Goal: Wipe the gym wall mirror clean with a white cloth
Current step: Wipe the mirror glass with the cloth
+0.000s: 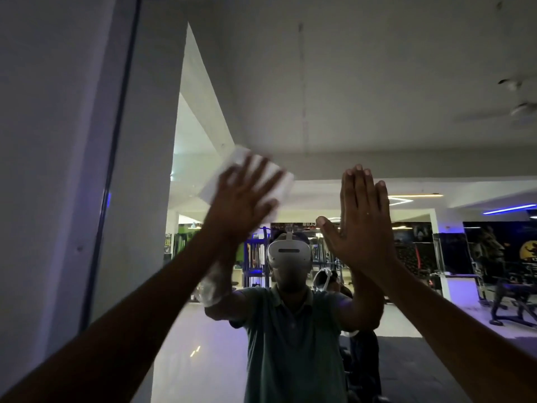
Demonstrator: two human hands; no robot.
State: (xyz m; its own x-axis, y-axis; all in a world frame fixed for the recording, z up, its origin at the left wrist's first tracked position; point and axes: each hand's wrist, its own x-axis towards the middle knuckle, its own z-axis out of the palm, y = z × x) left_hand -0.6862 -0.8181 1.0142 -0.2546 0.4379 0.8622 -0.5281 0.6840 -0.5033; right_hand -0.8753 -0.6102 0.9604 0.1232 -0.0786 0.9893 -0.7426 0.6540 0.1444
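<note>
The left hand (242,199) presses the white cloth (232,167) against the mirror (348,97) with spread fingers; the right hand (360,222) rests flat, fingers straight.

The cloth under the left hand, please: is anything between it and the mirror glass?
Nothing visible. The left hand presses the white cloth flat against the mirror; the right hand rests beside it, clear of the cloth.

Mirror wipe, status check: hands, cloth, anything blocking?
Left hand open, fingers spread, pressing white cloth on mirror. Right hand flat, open, holding nothing. Nothing in the way.
</note>
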